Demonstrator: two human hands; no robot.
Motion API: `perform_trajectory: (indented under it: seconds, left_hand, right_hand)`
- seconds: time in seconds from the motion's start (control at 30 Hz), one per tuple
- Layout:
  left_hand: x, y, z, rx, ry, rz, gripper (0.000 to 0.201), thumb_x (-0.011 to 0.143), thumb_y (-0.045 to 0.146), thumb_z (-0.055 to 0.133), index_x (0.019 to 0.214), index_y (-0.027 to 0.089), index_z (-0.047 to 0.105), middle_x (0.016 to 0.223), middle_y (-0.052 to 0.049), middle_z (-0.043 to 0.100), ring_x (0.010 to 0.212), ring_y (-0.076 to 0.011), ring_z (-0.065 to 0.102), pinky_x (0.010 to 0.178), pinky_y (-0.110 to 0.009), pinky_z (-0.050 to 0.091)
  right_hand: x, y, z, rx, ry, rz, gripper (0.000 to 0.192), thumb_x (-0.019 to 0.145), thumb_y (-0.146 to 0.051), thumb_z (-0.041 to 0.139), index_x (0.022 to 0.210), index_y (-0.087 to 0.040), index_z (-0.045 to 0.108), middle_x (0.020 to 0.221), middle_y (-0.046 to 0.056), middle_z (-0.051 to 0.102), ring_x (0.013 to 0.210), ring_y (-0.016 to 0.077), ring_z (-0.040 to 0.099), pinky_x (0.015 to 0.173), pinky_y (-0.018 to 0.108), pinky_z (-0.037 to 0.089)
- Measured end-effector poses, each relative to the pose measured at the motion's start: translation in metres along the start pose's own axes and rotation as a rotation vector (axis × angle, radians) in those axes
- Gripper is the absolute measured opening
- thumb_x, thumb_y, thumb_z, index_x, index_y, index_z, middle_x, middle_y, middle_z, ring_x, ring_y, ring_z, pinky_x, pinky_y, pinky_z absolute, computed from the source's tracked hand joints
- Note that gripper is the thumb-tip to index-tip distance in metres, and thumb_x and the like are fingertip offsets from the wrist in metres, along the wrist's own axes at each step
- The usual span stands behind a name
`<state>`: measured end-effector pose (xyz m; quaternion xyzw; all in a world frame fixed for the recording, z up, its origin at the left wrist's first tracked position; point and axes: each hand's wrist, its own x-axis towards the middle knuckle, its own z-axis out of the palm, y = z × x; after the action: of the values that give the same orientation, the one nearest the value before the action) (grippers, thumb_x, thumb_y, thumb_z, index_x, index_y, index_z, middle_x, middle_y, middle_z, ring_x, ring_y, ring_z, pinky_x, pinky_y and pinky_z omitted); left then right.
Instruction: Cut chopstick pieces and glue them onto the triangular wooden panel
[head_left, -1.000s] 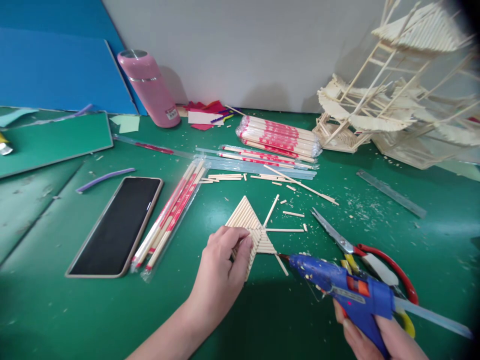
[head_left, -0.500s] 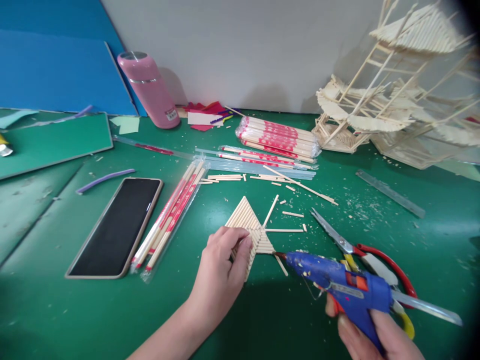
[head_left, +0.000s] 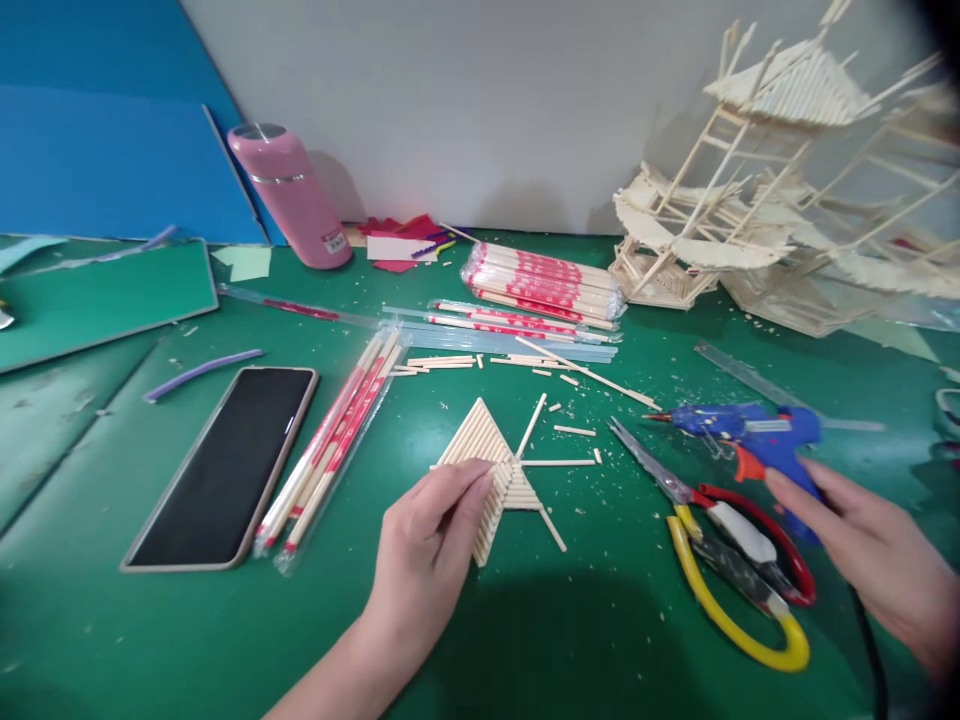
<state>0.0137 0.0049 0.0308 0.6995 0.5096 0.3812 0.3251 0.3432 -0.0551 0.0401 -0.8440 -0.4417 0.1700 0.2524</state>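
Observation:
With its fingers pinched, my left hand (head_left: 427, 555) holds a small piece made of wooden sticks (head_left: 474, 435) low over the green table. Rows of sticks fill several of its wedges, and bare sticks (head_left: 556, 463) spread out from its centre to the right. My right hand (head_left: 862, 530) is around the handle of a blue glue gun (head_left: 750, 424) with an orange trigger; part of the grip is hidden. Its nozzle points left, above the scissors (head_left: 739, 570), which lie open with red and yellow handles. Short cut sticks (head_left: 574, 431) lie near the piece.
A phone (head_left: 221, 470) and wrapped chopsticks (head_left: 341, 440) lie to the left. Behind are a chopstick bundle (head_left: 544, 283), a pink bottle (head_left: 294, 200) and a stick-built tower model (head_left: 720, 220). A clear glue stick (head_left: 750, 375) lies at right, and a black cord (head_left: 868, 640) hangs below my right hand.
My right hand has carried the glue gun away from the stick piece, up and to the right past the scissors. My left hand keeps its pinch on the piece.

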Motion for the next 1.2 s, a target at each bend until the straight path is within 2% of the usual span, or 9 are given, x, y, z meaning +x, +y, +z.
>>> perform_trajectory:
  seconds: [0.1, 0.2, 0.27, 0.33, 0.47, 0.6, 0.9, 1.1, 1.2]
  left_hand:
    - [-0.002, 0.005, -0.002, -0.03, -0.05, -0.056, 0.014, 0.087, 0.021, 0.043, 0.092, 0.023, 0.056, 0.081, 0.001, 0.063, 0.071, -0.0118, 0.058, 0.061, -0.018, 0.043]
    - [-0.003, 0.013, -0.005, -0.072, -0.138, -0.182, 0.017, 0.09, 0.026, 0.037, 0.1, 0.026, 0.05, 0.072, 0.003, 0.056, 0.063, -0.0112, 0.051, 0.053, -0.018, 0.04]
    - [-0.003, 0.019, -0.008, -0.136, -0.251, -0.251, 0.02, 0.09, 0.029, 0.034, 0.108, 0.028, 0.044, 0.062, 0.005, 0.044, 0.055, -0.0111, 0.043, 0.048, -0.018, 0.037]
    - [-0.003, 0.024, -0.01, -0.241, -0.43, -0.259, 0.025, 0.09, 0.03, 0.033, 0.115, 0.029, 0.037, 0.061, 0.005, 0.036, 0.053, -0.0111, 0.037, 0.048, -0.019, 0.036]
    - [-0.006, 0.027, -0.009, -0.397, -0.672, -0.281, 0.034, 0.089, 0.027, 0.034, 0.122, 0.026, 0.029, 0.061, 0.006, 0.035, 0.053, -0.0109, 0.035, 0.051, -0.021, 0.035]
    - [-0.01, 0.02, -0.01, -0.499, -0.717, -0.359, 0.034, 0.086, 0.026, 0.036, 0.119, 0.022, 0.032, 0.059, 0.006, 0.037, 0.054, -0.0115, 0.039, 0.053, -0.023, 0.036]
    - [-0.004, 0.01, -0.015, -0.445, -0.709, -0.231, 0.033, 0.089, 0.025, 0.033, 0.121, 0.024, 0.027, 0.061, 0.007, 0.039, 0.053, -0.0093, 0.039, 0.051, -0.021, 0.035]
    - [0.006, -0.012, -0.011, 0.062, -0.223, 0.18, 0.025, 0.083, 0.012, 0.046, 0.107, 0.019, 0.043, 0.074, 0.0, 0.051, 0.065, -0.0123, 0.047, 0.06, -0.025, 0.039]
    - [0.008, -0.024, -0.008, 0.157, -0.193, 0.298, 0.016, 0.083, 0.009, 0.046, 0.097, 0.017, 0.05, 0.082, -0.004, 0.055, 0.073, -0.0157, 0.048, 0.067, -0.03, 0.04]
  right_hand:
    - [0.016, 0.002, -0.001, -0.113, -0.073, 0.095, 0.049, 0.076, -0.05, 0.048, 0.105, -0.013, 0.063, 0.095, 0.007, 0.069, 0.084, 0.0233, 0.064, 0.067, 0.025, 0.047]
    - [0.013, -0.001, 0.001, -0.252, 0.05, 0.093, 0.052, 0.071, -0.051, 0.055, 0.104, -0.012, 0.062, 0.094, 0.012, 0.066, 0.069, 0.0225, 0.062, 0.06, 0.031, 0.044]
    - [-0.002, -0.015, 0.007, -0.307, 0.227, -0.075, 0.041, 0.072, -0.045, 0.059, 0.101, -0.017, 0.062, 0.101, 0.01, 0.061, 0.065, 0.0183, 0.059, 0.058, 0.03, 0.044]
    - [-0.024, -0.038, 0.018, -0.194, 0.344, -0.418, 0.024, 0.077, -0.03, 0.058, 0.099, -0.02, 0.061, 0.097, 0.008, 0.06, 0.084, 0.02, 0.057, 0.073, 0.03, 0.043]
    - [-0.064, -0.092, 0.05, 0.056, -0.13, -0.988, 0.024, 0.077, -0.013, 0.058, 0.099, -0.021, 0.059, 0.077, 0.002, 0.057, 0.07, 0.0127, 0.053, 0.062, 0.024, 0.043]
    - [-0.077, -0.116, 0.073, 0.186, -0.242, -1.02, 0.013, 0.078, -0.011, 0.056, 0.087, -0.017, 0.063, 0.069, 0.002, 0.055, 0.062, 0.0117, 0.046, 0.053, 0.025, 0.039]
    - [-0.071, -0.111, 0.088, 0.208, -0.269, -0.99, 0.009, 0.08, -0.012, 0.055, 0.084, -0.017, 0.062, 0.074, 0.003, 0.056, 0.065, 0.0128, 0.046, 0.056, 0.026, 0.04]
    - [-0.06, -0.108, 0.1, 0.118, -0.198, -0.921, 0.013, 0.08, -0.011, 0.055, 0.09, -0.017, 0.062, 0.076, 0.003, 0.055, 0.071, 0.0135, 0.048, 0.06, 0.027, 0.041]
    - [-0.06, -0.105, 0.104, 0.068, -0.174, -0.931, 0.014, 0.081, -0.012, 0.054, 0.09, -0.018, 0.063, 0.076, 0.003, 0.056, 0.069, 0.0135, 0.048, 0.059, 0.027, 0.041]
